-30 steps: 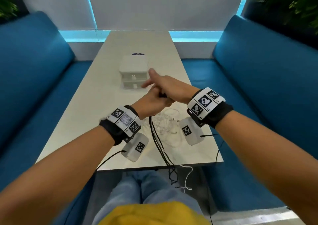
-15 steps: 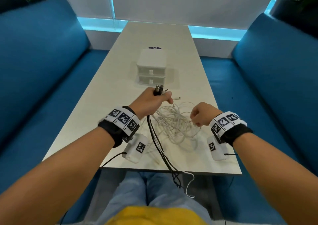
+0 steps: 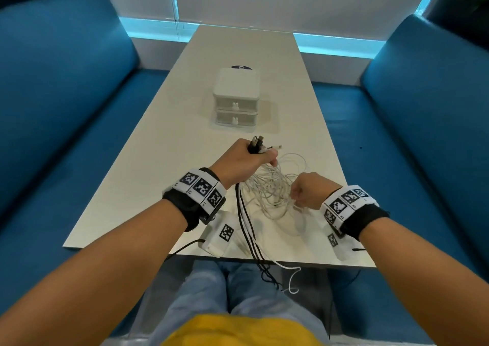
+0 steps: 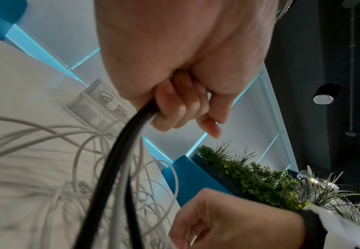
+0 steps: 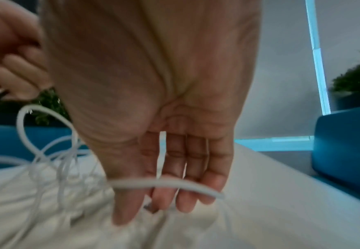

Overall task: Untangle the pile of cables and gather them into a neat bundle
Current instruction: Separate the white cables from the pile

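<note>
My left hand (image 3: 246, 160) grips a bunch of cable ends, with black and white plugs (image 3: 258, 143) sticking up out of the fist. In the left wrist view its fingers (image 4: 170, 114) curl round the black cables (image 4: 115, 160). These black cables (image 3: 244, 226) run toward me and hang over the table's front edge. A loose tangle of white cables (image 3: 272, 189) lies on the table between my hands. My right hand (image 3: 304, 194) reaches down into that tangle with straight fingers (image 5: 185, 193), and one white cable (image 5: 164, 183) lies across them.
A small white two-drawer box (image 3: 236, 99) stands mid-table beyond my hands. The pale table (image 3: 158, 173) is flanked by blue sofas (image 3: 53, 107) left and right (image 3: 423, 120). Cable tails (image 3: 291, 279) dangle over my lap.
My right hand left the left hand, swung right and dropped into the white tangle. The left hand keeps its grip on the cable ends.
</note>
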`<state>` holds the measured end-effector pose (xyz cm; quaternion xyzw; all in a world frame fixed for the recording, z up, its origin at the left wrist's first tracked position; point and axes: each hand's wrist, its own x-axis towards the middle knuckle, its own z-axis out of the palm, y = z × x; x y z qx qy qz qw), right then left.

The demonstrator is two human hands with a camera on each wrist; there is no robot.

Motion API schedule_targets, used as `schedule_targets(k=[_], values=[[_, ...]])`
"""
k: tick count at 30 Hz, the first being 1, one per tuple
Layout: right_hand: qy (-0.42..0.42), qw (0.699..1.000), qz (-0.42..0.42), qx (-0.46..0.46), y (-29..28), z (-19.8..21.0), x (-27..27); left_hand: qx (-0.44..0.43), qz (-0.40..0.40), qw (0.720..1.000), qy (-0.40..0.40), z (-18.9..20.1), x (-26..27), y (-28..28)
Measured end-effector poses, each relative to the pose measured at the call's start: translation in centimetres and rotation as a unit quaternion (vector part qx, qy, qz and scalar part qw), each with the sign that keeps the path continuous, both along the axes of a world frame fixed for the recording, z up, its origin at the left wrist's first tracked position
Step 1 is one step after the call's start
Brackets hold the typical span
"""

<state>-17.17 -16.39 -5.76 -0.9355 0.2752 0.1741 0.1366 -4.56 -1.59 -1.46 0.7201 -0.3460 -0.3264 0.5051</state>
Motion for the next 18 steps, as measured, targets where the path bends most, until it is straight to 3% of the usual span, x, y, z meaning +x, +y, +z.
schedule_targets(k=[5, 8, 12, 15, 18], values=[[-0.166, 0.985, 0.039, -0.006, 0.7, 4.9, 0.0, -0.070, 0.013, 0.997, -0.008, -0.1, -0.7, -0.9], [-0.262, 0.963, 0.052, 0.030, 1.4, 7.8, 0.2, -0.114, 0.019, 0.993, 0.010, -0.3, -1.2, -1.7], [-0.372, 0.924, 0.008, 0.092, 1.6, 8.6, 0.6, -0.122, 0.039, 0.991, 0.022, 0.2, -1.3, -1.9], [-0.409, 0.902, 0.009, 0.136, 1.6, 8.6, 0.5, -0.095, 0.038, 0.995, 0.011, 0.1, -0.8, -1.4], [-0.372, 0.915, 0.022, 0.155, 1.5, 8.7, 0.3, -0.059, 0.015, 0.998, -0.016, -0.5, -0.7, -0.8]])
